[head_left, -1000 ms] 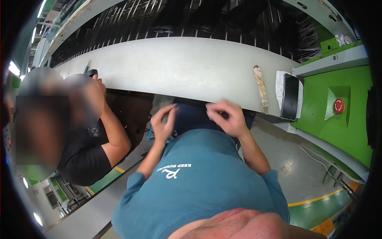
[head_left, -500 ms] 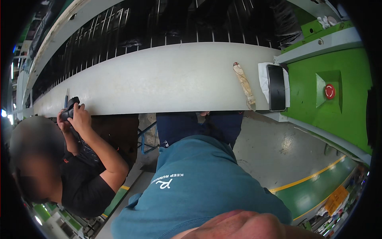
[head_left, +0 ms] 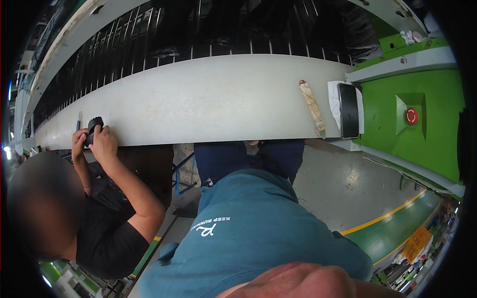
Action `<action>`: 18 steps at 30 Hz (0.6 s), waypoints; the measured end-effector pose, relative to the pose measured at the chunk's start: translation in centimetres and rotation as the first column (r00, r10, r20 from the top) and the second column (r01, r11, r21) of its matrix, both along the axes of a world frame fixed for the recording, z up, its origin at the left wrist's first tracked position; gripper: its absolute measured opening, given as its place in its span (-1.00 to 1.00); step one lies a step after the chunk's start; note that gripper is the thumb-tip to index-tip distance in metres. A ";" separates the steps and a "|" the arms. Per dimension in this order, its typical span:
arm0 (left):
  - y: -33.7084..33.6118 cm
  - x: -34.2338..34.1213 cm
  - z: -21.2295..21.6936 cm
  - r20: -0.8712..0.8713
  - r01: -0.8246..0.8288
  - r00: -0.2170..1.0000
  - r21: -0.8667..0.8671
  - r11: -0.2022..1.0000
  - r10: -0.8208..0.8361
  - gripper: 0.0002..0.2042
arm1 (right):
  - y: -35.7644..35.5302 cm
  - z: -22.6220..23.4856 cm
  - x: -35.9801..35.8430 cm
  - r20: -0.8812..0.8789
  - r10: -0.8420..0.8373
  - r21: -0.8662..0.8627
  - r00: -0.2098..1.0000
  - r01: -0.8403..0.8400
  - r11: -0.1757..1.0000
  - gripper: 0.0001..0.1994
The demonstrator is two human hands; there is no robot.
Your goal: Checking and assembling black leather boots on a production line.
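Neither my left hand nor my right hand can be made out. Below the near edge of the white worktop [head_left: 198,99] are my dark blue trousers [head_left: 223,161] and my teal shirt [head_left: 268,223]. A small skin-coloured patch [head_left: 253,143] shows between my thighs at that edge; what it is, I cannot tell. On the worktop at the right lies a slim tool [head_left: 312,104] wrapped in yellowish tape, its bare, blade-like end toward me. Beside it, a black phone [head_left: 348,110] rests on white paper [head_left: 335,104].
At the left, a co-worker's hands [head_left: 102,144] hold a black ridged piece [head_left: 94,126], near a thin pointed tool [head_left: 78,121]. Metal rods with dark pieces [head_left: 213,30] run behind the worktop. A green machine panel [head_left: 382,104] with a red push button [head_left: 412,116] stands right.
The co-worker's hands have turned the black piece more upright. My view has shifted slightly, while the wrapped tool and phone stay in place on the worktop.
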State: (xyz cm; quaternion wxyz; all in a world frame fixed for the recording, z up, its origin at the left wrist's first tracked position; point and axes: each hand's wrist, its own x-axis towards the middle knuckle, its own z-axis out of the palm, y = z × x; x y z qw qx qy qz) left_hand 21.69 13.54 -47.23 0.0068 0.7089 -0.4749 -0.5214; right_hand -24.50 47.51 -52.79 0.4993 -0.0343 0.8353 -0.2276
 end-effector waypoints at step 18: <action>5.6 3.6 1.4 0.031 -0.069 0.997 0.076 0.995 0.067 -0.54 | -0.6 0.1 -0.3 0.036 0.126 0.037 0.991 -0.127 0.991 -0.77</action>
